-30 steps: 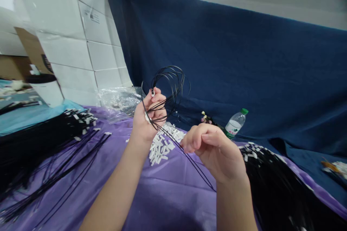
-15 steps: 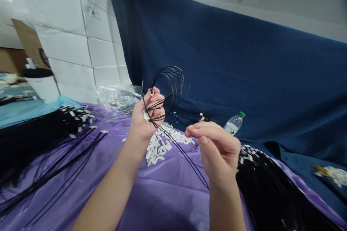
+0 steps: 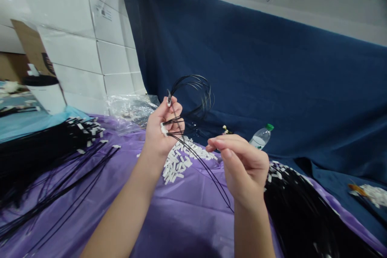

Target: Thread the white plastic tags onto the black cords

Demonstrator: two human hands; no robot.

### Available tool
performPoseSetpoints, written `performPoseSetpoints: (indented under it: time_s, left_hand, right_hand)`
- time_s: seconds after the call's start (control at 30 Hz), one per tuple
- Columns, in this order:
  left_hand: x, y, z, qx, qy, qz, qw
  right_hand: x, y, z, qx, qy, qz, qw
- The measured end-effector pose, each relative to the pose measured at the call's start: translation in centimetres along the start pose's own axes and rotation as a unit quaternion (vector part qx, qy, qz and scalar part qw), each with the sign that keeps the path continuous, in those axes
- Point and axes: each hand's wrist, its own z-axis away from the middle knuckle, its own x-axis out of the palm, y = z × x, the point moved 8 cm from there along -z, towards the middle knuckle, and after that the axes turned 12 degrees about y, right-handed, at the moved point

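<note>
My left hand (image 3: 161, 129) is raised over the purple sheet (image 3: 181, 217) and closed on a bundle of thin black cords (image 3: 196, 92) that loop up and back into the fist. A small white clip (image 3: 168, 99) shows at its fingertips. My right hand (image 3: 242, 165) hovers to the right, fingers pinched together; loose cord ends (image 3: 208, 177) trail from the left hand down past its wrist, and I cannot make out what the pinch holds. A heap of small white clips (image 3: 178, 161) lies on the sheet below the left hand.
A long pile of black cords with white tips (image 3: 45, 149) lies at the left, another pile (image 3: 302, 209) at the right. A clear plastic bag (image 3: 130, 111) and a water bottle (image 3: 260, 137) sit near the blue cloth backdrop (image 3: 272, 68). White cartons (image 3: 75, 28) stack at the back left.
My right hand rose and turned, fingers pinching toward the left. My left hand shifted its grip a little, and the white clip now stands up between its fingertips.
</note>
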Motion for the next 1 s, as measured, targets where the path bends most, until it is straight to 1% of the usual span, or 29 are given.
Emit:
performPoseSetpoints:
  time_s: [0.07, 0.17, 0.23, 0.3, 0.4, 0.53, 0.7, 0.77, 0.87, 0.93, 1.0]
  left_hand:
    - [0.1, 0.4, 0.0, 0.03, 0.009, -0.018, 0.999]
    - [0.1, 0.8, 0.0, 0.058, 0.024, -0.032, 0.998]
    - [0.1, 0.8, 0.0, 0.056, 0.032, -0.042, 0.997]
    - [0.0, 0.7, -0.1, 0.054, 0.033, -0.049, 0.997]
    - [0.0, 0.4, -0.1, 0.046, 0.028, -0.053, 0.997]
    - [0.1, 0.0, -0.1, 0.022, 0.018, -0.037, 0.999]
    - [0.2, -0.3, 0.0, -0.004, 0.013, -0.012, 1.0]
    - [0.2, -0.4, 0.0, -0.008, 0.015, -0.014, 1.0]
    - [0.2, -0.4, 0.1, -0.007, 0.012, -0.015, 1.0]
    - [0.1, -0.3, 0.0, -0.004, 0.008, -0.017, 1.0]
    - [-0.1, -0.2, -0.2, -0.001, 0.012, -0.028, 1.0]
  right_hand:
    - [0.0, 1.1, 0.0, 0.063, -0.017, 0.058, 0.996]
    - [0.2, 3.3, 0.6, 0.166, -0.084, 0.15, 0.971]
    - [0.5, 4.5, 1.2, 0.216, -0.125, 0.182, 0.951]
    - [0.7, 5.2, 1.6, 0.248, -0.135, 0.196, 0.939]
    - [1.2, 5.5, 1.8, 0.266, -0.133, 0.189, 0.936]
    - [2.0, 5.6, 1.9, 0.296, -0.135, 0.137, 0.936]
    - [3.2, 6.0, 2.6, 0.335, -0.181, 0.051, 0.923]
    - [3.6, 6.2, 2.9, 0.344, -0.194, 0.034, 0.918]
    - [3.1, 6.5, 2.5, 0.335, -0.16, 0.046, 0.927]
    - [2.1, 6.5, 2.0, 0.324, -0.128, 0.051, 0.936]
    - [1.0, 6.2, 1.7, 0.322, -0.121, 0.029, 0.939]
